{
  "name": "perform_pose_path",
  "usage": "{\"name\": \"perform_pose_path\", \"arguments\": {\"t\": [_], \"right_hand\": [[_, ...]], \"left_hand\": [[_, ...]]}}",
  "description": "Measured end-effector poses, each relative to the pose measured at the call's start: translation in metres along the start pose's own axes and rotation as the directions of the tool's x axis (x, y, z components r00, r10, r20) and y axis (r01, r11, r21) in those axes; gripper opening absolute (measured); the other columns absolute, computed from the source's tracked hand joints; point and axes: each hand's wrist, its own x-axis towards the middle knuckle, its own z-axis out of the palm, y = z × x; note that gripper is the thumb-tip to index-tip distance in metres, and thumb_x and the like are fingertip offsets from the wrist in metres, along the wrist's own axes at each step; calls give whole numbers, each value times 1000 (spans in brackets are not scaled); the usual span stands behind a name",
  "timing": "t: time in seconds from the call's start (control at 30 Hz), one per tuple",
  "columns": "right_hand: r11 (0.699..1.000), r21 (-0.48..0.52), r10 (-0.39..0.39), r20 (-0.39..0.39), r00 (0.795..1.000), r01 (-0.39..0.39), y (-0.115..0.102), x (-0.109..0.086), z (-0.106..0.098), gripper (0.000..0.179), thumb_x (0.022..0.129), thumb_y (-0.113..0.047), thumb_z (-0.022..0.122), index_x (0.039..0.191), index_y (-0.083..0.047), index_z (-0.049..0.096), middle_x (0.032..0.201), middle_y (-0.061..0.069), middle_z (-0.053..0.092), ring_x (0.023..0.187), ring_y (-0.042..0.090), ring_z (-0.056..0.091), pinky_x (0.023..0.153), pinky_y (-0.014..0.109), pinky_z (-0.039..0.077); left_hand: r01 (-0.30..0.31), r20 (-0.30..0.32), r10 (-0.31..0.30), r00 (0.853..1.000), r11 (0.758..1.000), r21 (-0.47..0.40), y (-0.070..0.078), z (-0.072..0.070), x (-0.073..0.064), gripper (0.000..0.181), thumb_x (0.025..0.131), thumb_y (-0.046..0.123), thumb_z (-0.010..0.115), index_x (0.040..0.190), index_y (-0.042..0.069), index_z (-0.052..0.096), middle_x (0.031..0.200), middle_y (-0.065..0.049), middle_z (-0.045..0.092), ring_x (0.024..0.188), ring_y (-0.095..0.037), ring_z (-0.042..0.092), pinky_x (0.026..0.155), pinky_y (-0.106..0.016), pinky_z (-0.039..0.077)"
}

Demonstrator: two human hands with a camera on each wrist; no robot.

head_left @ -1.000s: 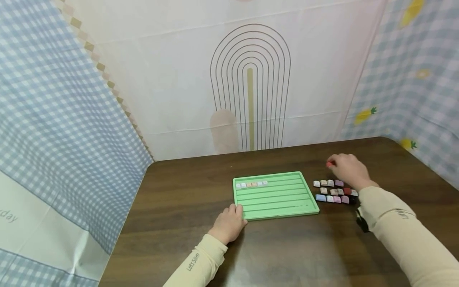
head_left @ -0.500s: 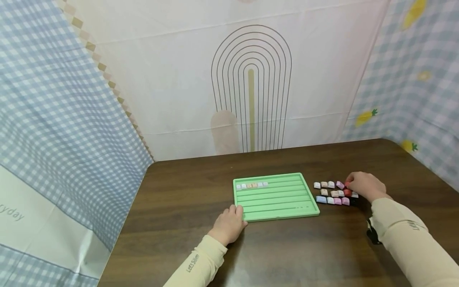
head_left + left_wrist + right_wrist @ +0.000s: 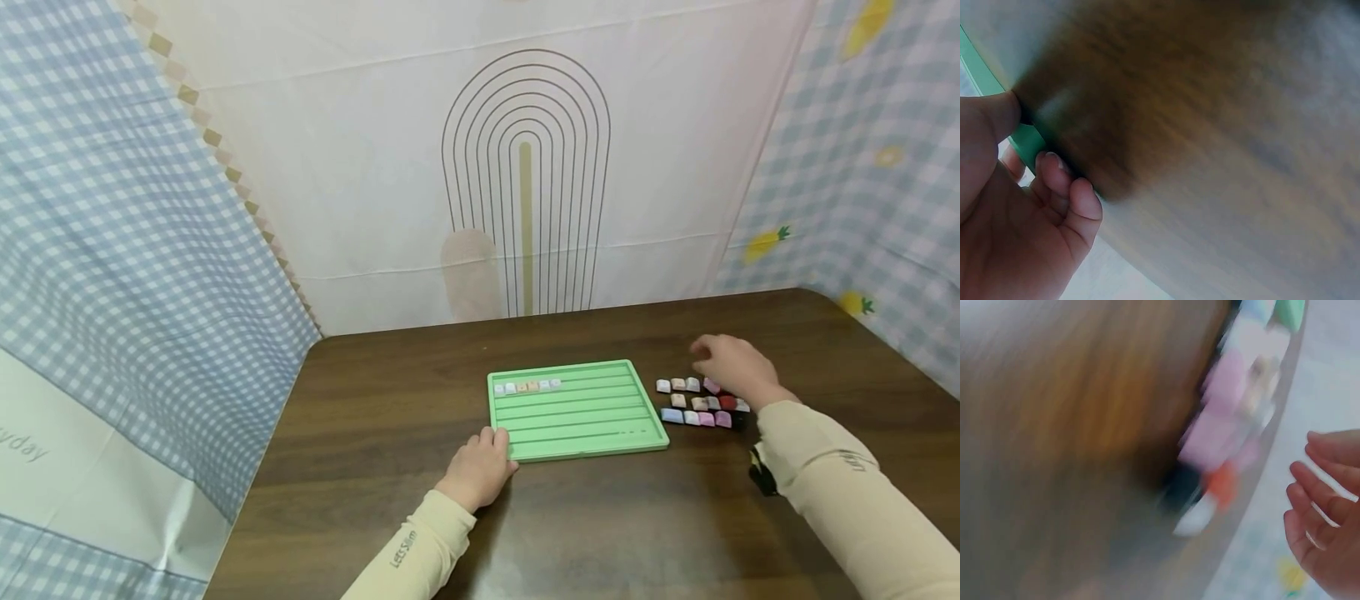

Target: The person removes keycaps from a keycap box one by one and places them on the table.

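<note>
My left hand (image 3: 477,468) grips the near left corner of a green ridged tray (image 3: 585,418). In the left wrist view its thumb and curled fingers close on the tray's edge. A short line of pale and orange keycaps (image 3: 527,387) sits in the tray's back left slot. Right of the tray, loose keycaps lie in rows, among them a blue one (image 3: 672,415), a pink one (image 3: 707,419) and a red one (image 3: 727,402). Over the back row hovers my right hand (image 3: 733,367), hiding part of it. The right wrist view shows its fingers relaxed, holding nothing.
Everything rests on a dark brown wooden table (image 3: 375,417). Behind it hangs a pale cloth (image 3: 360,200) with arch patterns, and blue checked cloth (image 3: 150,250) hangs at the sides. A black strap (image 3: 761,473) is at my right wrist.
My right hand carried a red keycap to the right end of the back row, let it go, then moved back left and up. The left hand and tray stayed put.
</note>
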Motion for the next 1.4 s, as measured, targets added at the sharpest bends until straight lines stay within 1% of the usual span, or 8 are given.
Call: {"name": "perform_pose_path", "arguments": {"t": [0.07, 0.17, 0.27, 0.37, 0.5, 0.73, 1.0, 1.4], "right_hand": [[997, 10, -73, -30, 997, 73, -22, 5, 6, 34, 89, -19, 56, 119, -1, 56, 118, 25, 56, 100, 41, 55, 69, 50, 46], [982, 26, -184, -62, 981, 186, -55, 11, 20, 30, 89, -16, 58, 116, -3, 60, 116, 21, 59, 102, 38, 56, 77, 51, 46], [962, 45, -267, -31, 963, 268, -86, 16, 36, 28, 89, -16, 59, 115, -4, 61, 116, 18, 60, 107, 37, 54, 84, 51, 45], [952, 28, -306, 18, 952, 305, -112, 19, 53, 29, 88, -18, 60, 115, -6, 61, 117, 16, 60, 111, 37, 52, 89, 51, 43], [951, -23, -308, 57, 950, 309, -135, 21, 71, 31, 88, -21, 61, 116, -7, 60, 119, 16, 58, 112, 37, 50, 87, 50, 45], [962, -82, -256, 49, 965, 259, -150, 23, 83, 29, 89, -22, 61, 115, -10, 61, 117, 13, 58, 112, 34, 51, 84, 47, 46], [948, -152, -286, -16, 958, 280, -153, 25, 81, 21, 87, -18, 64, 106, -11, 65, 106, 9, 63, 98, 28, 55, 75, 40, 49], [956, -125, -274, -62, 960, 265, -158, 26, 85, 19, 88, -19, 62, 104, -10, 64, 103, 8, 63, 95, 26, 56, 71, 38, 49]], "left_hand": [[2, 2, -2, 1000, 1000, 4, 0, 0, 0, 32, 89, 30, 60, 95, 5, 41, 85, -8, 47, 71, -23, 52, 60, -31, 47], [10, 14, -10, 1000, 1000, 7, 1, 0, 0, 32, 89, 31, 59, 95, 5, 40, 86, -8, 47, 71, -23, 52, 60, -31, 46], [18, 30, -18, 999, 1000, 1, 3, -1, -1, 32, 90, 31, 58, 96, 5, 40, 87, -9, 47, 72, -23, 52, 61, -31, 46], [20, 36, -20, 999, 1000, 2, 6, -1, -1, 32, 90, 31, 58, 96, 5, 40, 87, -9, 47, 72, -23, 51, 61, -31, 46], [10, 19, -11, 1000, 1000, 13, 8, 1, -1, 33, 90, 31, 59, 97, 4, 41, 87, -9, 48, 71, -22, 52, 60, -30, 47], [22, 27, -22, 999, 1000, -15, 8, 2, 0, 31, 90, 31, 58, 94, 6, 41, 85, -8, 46, 73, -22, 51, 61, -31, 46], [20, 2, -20, 1000, 1000, 2, 7, -1, -1, 32, 88, 31, 60, 93, 6, 41, 84, -7, 46, 70, -22, 51, 59, -30, 46], [29, 19, -29, 999, 999, 17, 2, 0, 0, 33, 89, 32, 60, 94, 5, 41, 85, -8, 47, 70, -22, 51, 59, -31, 45]]}}
